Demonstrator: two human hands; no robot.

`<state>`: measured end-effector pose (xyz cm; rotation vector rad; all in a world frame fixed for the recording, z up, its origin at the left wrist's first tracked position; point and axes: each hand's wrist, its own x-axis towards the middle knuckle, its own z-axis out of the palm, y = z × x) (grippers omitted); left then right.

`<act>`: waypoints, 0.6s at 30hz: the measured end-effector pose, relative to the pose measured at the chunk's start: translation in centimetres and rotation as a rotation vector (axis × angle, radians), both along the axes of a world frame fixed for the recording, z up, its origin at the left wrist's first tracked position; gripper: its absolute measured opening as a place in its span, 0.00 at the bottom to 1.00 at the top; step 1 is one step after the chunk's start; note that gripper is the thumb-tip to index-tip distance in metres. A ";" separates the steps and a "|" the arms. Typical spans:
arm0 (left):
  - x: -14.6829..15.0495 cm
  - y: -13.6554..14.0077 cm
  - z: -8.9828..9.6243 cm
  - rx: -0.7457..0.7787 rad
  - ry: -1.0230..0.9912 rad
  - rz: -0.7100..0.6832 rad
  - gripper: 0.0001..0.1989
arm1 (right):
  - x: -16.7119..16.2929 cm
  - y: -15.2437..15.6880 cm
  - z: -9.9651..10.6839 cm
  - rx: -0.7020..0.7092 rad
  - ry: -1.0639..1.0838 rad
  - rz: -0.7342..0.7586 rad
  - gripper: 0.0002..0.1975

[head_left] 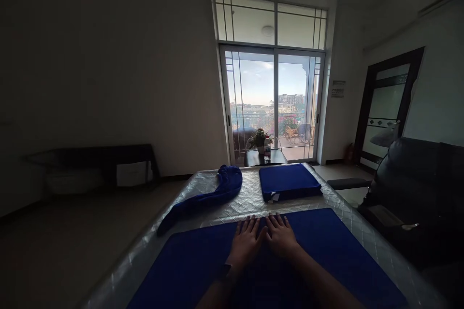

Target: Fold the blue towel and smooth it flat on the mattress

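A large blue cloth (319, 246) lies spread over the near part of the table in the head view. My left hand (246, 244) rests flat on it near its far edge, fingers stretched out. Beside it, thumbs close together, my right hand (281, 235) lies palm down with its fingers extended too. Past the fingertips, a folded blue cloth (290, 181) with a small white tag sits at the far right of the table. At the far left a bunched, twisted blue cloth (213, 197) trails toward the near left edge.
A silvery quilted cover (195, 183) drapes the table. A black chair (409, 193) stands at the right. Behind the table, a small dark table (250, 158) bears a potted plant (259, 140) and a bottle (267, 149), before a sliding glass door (253, 87).
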<state>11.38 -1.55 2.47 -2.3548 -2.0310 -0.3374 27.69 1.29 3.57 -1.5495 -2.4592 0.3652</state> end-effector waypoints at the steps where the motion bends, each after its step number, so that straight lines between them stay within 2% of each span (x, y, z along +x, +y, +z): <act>1: -0.3 -0.1 0.1 0.000 0.002 0.007 0.35 | 0.5 0.1 0.0 -0.002 -0.009 -0.015 0.35; 7: -4.0 -0.3 0.0 -0.050 0.052 0.101 0.33 | 5.1 1.3 0.0 -0.003 -0.057 -0.129 0.33; 15: -11.8 -1.1 -0.4 -0.091 0.135 0.204 0.33 | 11.4 3.0 -1.0 0.081 -0.113 -0.280 0.31; 18: -14.9 -1.9 -0.1 -0.136 0.157 0.274 0.33 | 13.9 4.0 -1.4 0.053 -0.150 -0.320 0.33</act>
